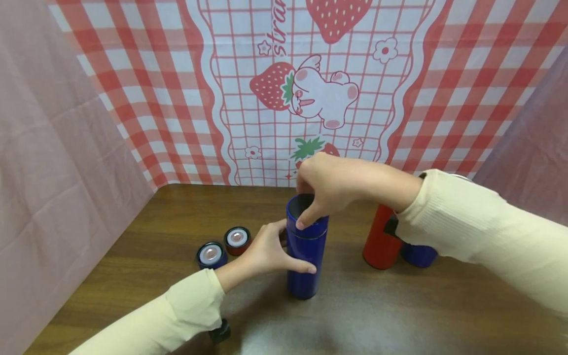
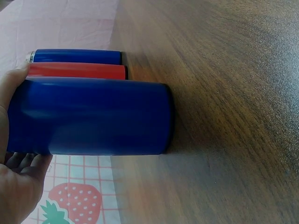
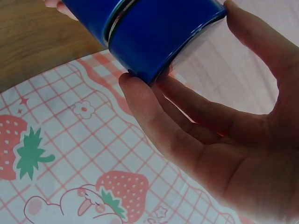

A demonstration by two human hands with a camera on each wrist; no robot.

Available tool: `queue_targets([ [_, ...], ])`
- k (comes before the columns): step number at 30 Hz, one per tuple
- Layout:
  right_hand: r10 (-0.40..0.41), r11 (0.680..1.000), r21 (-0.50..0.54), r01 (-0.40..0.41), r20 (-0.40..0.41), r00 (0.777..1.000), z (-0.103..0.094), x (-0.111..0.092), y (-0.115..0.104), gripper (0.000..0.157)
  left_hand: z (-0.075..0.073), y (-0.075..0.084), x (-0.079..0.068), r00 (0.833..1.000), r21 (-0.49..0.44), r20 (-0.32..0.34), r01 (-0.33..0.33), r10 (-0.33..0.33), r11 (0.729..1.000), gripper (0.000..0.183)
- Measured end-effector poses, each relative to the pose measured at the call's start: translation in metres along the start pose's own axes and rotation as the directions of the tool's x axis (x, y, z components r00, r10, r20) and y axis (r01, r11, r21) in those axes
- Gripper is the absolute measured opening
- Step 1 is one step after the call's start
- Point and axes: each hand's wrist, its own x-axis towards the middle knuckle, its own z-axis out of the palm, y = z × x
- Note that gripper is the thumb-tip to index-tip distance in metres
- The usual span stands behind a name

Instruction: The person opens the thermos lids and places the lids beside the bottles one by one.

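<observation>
A blue thermos flask (image 1: 303,283) stands upright on the table in front of me, and its blue lid (image 1: 317,230) sits at the top with a thin seam below it. My left hand (image 1: 268,249) grips the flask's body from the left, thumb across the front; the left wrist view shows the flask (image 2: 98,116) large and sideways. From above, my right hand (image 1: 335,182) pinches the lid's rim between thumb and fingers. In the right wrist view, fingertips press on opposite sides of the lid (image 3: 161,35).
Two lids, one blue (image 1: 210,255) and one red (image 1: 237,240), lie left of the flask with their pale insides up. To the right stand a red flask (image 1: 379,241) and a blue flask (image 1: 419,255), partly behind my right sleeve. A strawberry-print cloth (image 1: 248,123) hangs behind the wooden table (image 1: 146,276).
</observation>
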Motion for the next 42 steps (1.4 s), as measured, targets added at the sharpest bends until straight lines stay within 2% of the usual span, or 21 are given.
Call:
queue_targets([
  [5,-0.012,1.0,-0.008,0.012,0.017,1.0,-0.001,0.001,0.0,0.045,0.0,0.0,0.0,1.0,0.005,-0.005,-0.018,0.018,1.0,0.07],
  [13,-0.058,0.998,-0.011,0.059,0.053,0.997,-0.003,0.001,0.001,0.044,0.0,-0.001,0.001,1.0,0.011,-0.005,-0.01,0.01,1.0,0.069],
  [19,-0.112,0.992,-0.045,0.116,0.082,0.99,-0.004,-0.002,0.0,0.049,-0.001,-0.001,0.001,1.0,0.01,0.006,-0.019,0.019,1.0,0.071],
  [25,-0.195,0.981,0.006,0.195,0.067,0.979,-0.002,-0.004,0.007,0.05,0.0,-0.002,0.001,1.0,0.018,-0.002,-0.016,0.016,1.0,0.069],
  [34,-0.354,0.932,0.097,0.348,0.059,0.933,-0.001,-0.001,0.022,0.056,0.0,-0.001,0.0,1.0,0.014,-0.006,-0.006,0.006,1.0,0.068],
  [42,-0.455,0.88,0.181,0.438,0.067,0.888,0.0,0.0,0.031,0.064,0.0,-0.001,-0.001,1.0,-0.007,0.012,0.001,-0.001,1.0,0.068],
])
